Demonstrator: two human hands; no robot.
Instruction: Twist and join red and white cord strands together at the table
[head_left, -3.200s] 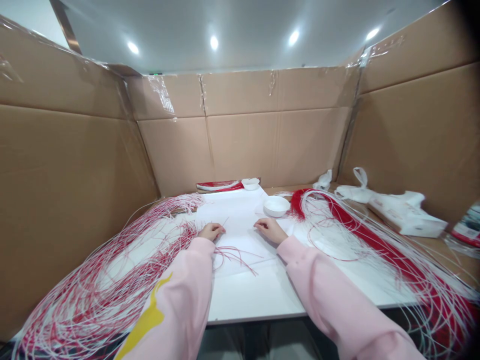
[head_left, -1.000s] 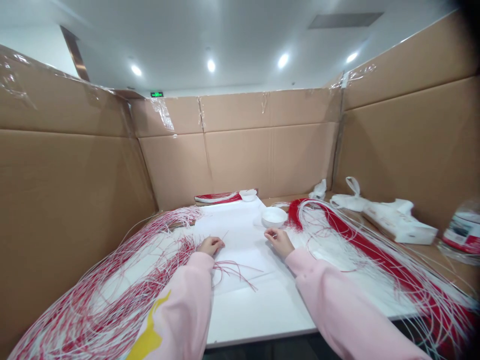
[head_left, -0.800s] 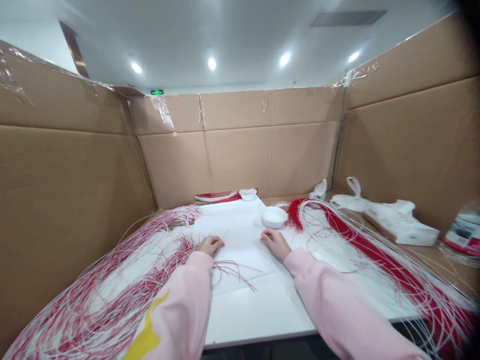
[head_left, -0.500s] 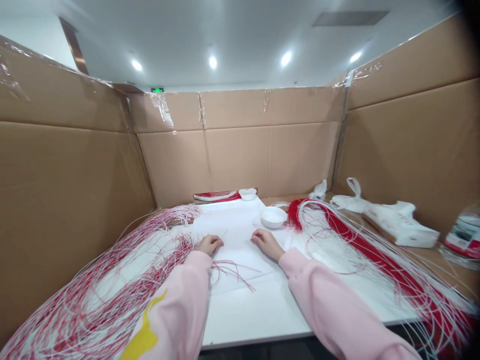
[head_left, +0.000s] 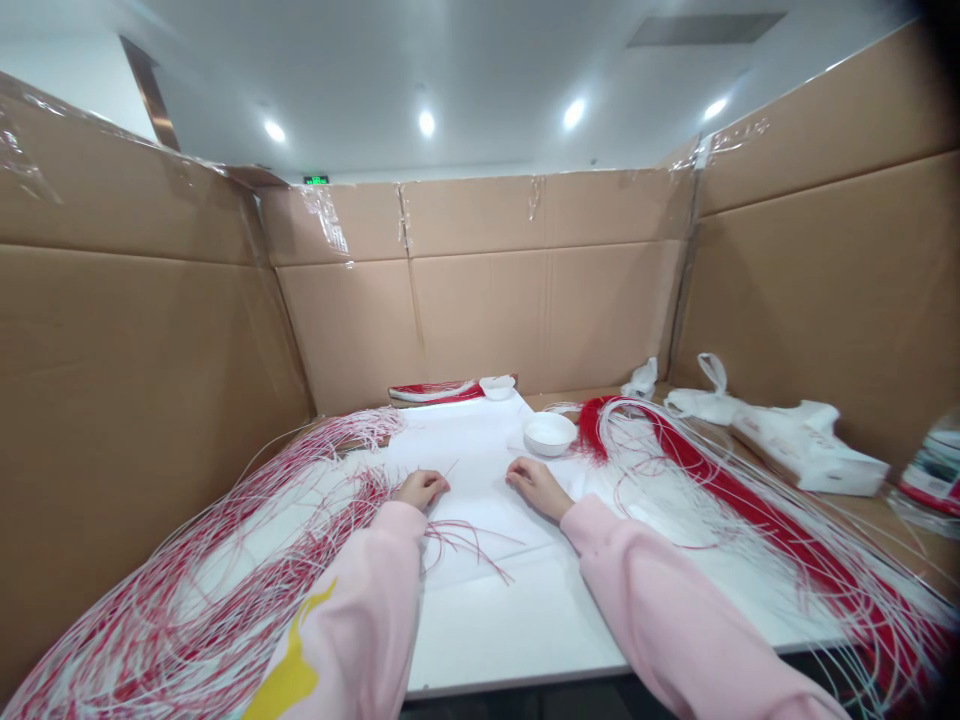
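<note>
The left hand lay curled beside thin red-and-white strands, its grip hidden from view; the right hand rested open and apparently empty on white paper.

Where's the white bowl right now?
In the head view, the white bowl sits ahead of the right hand, just left of where the red-and-white cords on the right side gather.
</note>
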